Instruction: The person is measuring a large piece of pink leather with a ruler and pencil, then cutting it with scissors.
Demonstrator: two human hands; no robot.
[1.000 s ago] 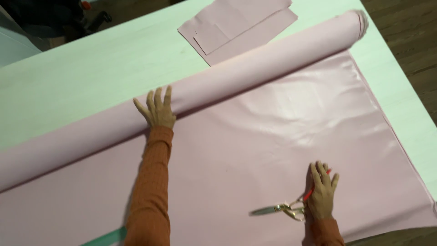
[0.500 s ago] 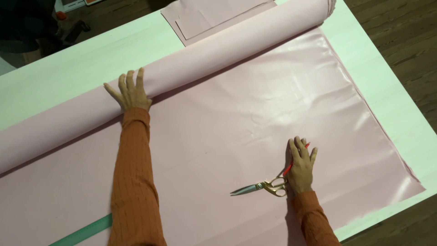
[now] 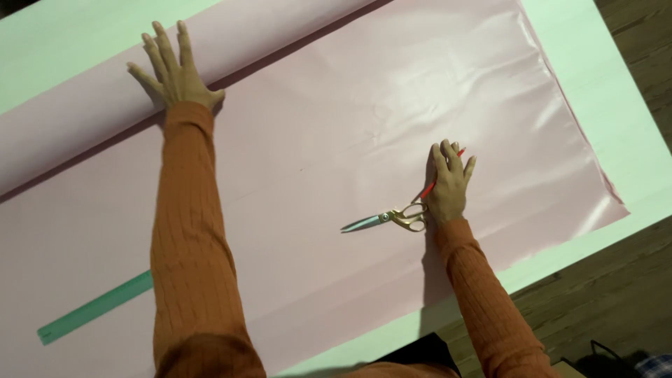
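Observation:
A wide sheet of shiny pale pink fabric lies spread over a light green table. Its rolled part runs along the far side. My left hand rests flat on the roll with fingers apart. My right hand lies palm down on the spread fabric, fingers spread over a red pencil. Gold-handled scissors lie shut on the fabric, handles touching the heel of my right hand, blades pointing left.
A green ruler lies on the fabric near my left elbow. The fabric's cut edge ends at the right, short of the table edge. Dark wooden floor shows beyond the near right corner.
The view has dropped and closed in, so the folded pink pieces at the far end are out of sight. Both hands keep their places on the roll and the fabric.

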